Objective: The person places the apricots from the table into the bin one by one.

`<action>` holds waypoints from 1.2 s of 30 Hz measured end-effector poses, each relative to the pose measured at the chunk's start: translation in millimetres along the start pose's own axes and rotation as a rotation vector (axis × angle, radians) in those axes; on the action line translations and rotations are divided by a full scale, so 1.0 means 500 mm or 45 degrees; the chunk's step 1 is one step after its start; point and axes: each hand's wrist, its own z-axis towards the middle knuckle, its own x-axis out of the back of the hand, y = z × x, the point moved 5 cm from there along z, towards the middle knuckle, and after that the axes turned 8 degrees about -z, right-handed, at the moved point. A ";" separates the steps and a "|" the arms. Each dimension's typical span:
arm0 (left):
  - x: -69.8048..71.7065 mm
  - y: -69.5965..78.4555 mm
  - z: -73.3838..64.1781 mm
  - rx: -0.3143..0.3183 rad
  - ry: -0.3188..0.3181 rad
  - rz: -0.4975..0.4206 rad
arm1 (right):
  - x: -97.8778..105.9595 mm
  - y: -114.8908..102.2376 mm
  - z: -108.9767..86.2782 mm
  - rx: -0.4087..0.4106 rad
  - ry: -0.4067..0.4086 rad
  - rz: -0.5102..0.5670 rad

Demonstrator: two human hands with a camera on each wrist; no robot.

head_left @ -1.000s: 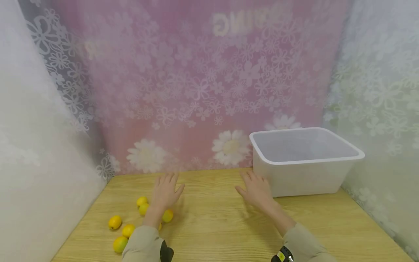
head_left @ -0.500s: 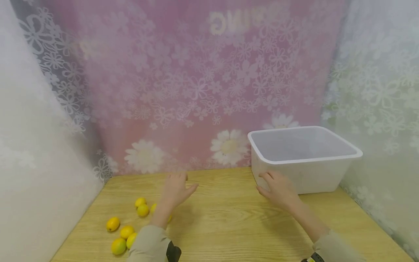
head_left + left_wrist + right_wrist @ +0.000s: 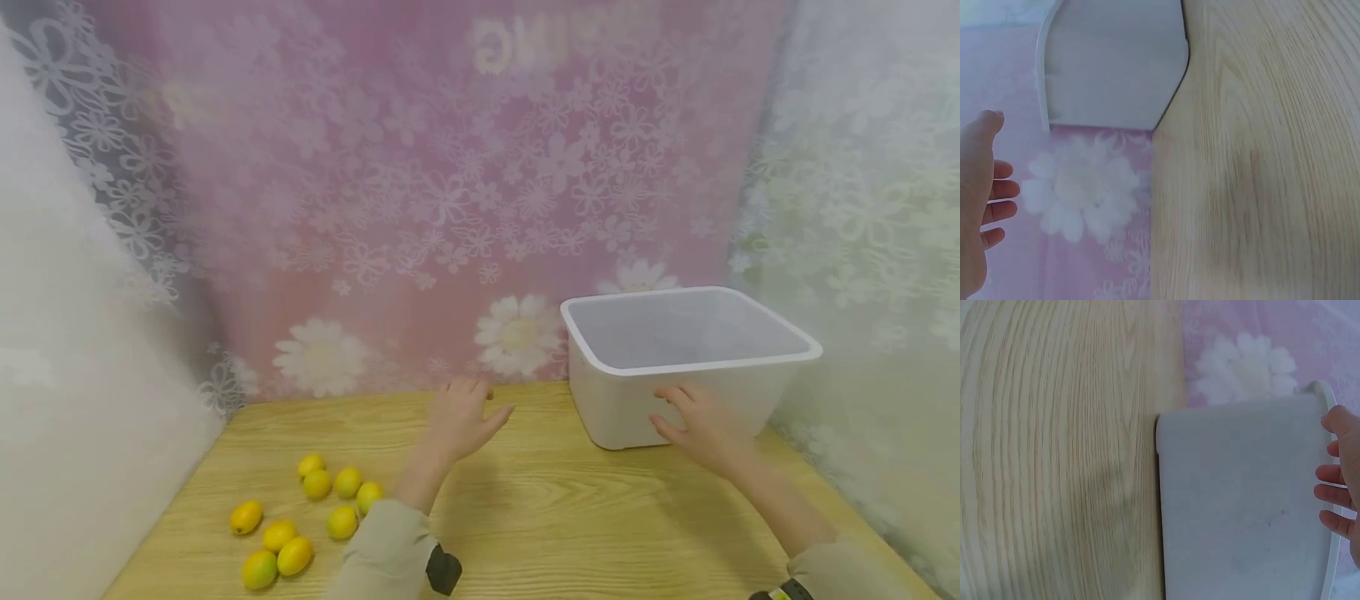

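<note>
In the head view a white plastic bin [image 3: 607, 408] stands at the back right of the wooden table, its mouth facing up. My right hand [image 3: 708, 429] hovers in front of the bin's near wall, fingers loosely bent and holding nothing. The right wrist view has its fingers [image 3: 1334, 494] near the bin's rim; whether they touch cannot be told. Left of the bin my left hand [image 3: 461, 421] is held above the table, thumb spread and nothing in it. Several yellow-green citrus fruits, perhaps lemons, lie at the front left, among them one fruit [image 3: 296, 556] and another [image 3: 342, 522].
A pink flowered curtain [image 3: 450, 208] hangs right behind the table [image 3: 525, 517]. Pale sheets close in the left [image 3: 90, 417] and right sides [image 3: 862, 333]. The bin stands close to the back edge and the right sheet.
Both hands have moved to the right, the right one from the bin's left corner to before its near wall. The fruits stay put, more of them now uncovered by the left arm.
</note>
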 end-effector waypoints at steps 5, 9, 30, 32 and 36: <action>-0.008 0.043 0.027 -0.097 0.036 0.051 | 0.025 0.046 -0.020 -0.095 -0.040 -0.108; -0.012 0.077 0.042 -0.139 0.038 0.071 | 0.043 0.086 -0.030 -0.148 -0.046 -0.125; -0.077 0.189 0.149 -0.094 -0.112 0.290 | 0.075 0.251 -0.032 -0.447 -0.393 -0.191; -0.087 0.198 0.157 -0.095 -0.106 0.313 | 0.073 0.260 -0.034 -0.468 -0.418 -0.205; -0.097 0.214 0.164 -0.125 -0.011 0.385 | 0.067 0.273 -0.040 -0.498 -0.478 -0.199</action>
